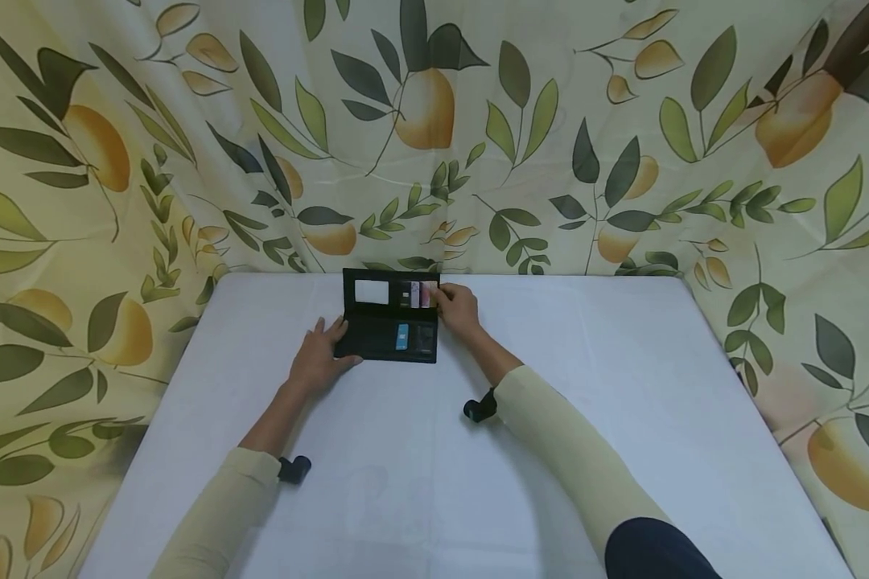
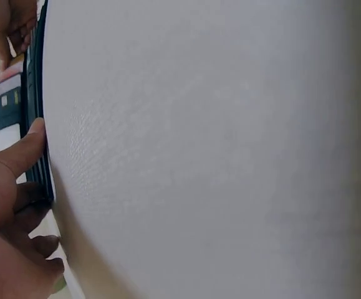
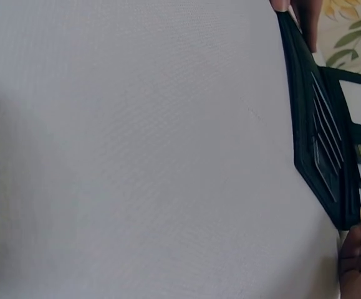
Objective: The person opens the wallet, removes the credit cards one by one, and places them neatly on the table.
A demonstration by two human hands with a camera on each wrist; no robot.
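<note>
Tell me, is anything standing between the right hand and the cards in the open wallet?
Nothing visible. The right hand already has its fingers at the cards in the upper flap of the black wallet. The left hand rests on the wallet's left edge, away from them.

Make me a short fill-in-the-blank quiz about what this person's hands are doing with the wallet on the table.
1. The black wallet lies ____ on the white table.
2. The right hand touches the cards in the wallet's ____ half.
3. The left hand rests at the wallet's ____ edge.
4. A small ____ card sits in the near half.

Missing words: open; far; left; blue
</note>
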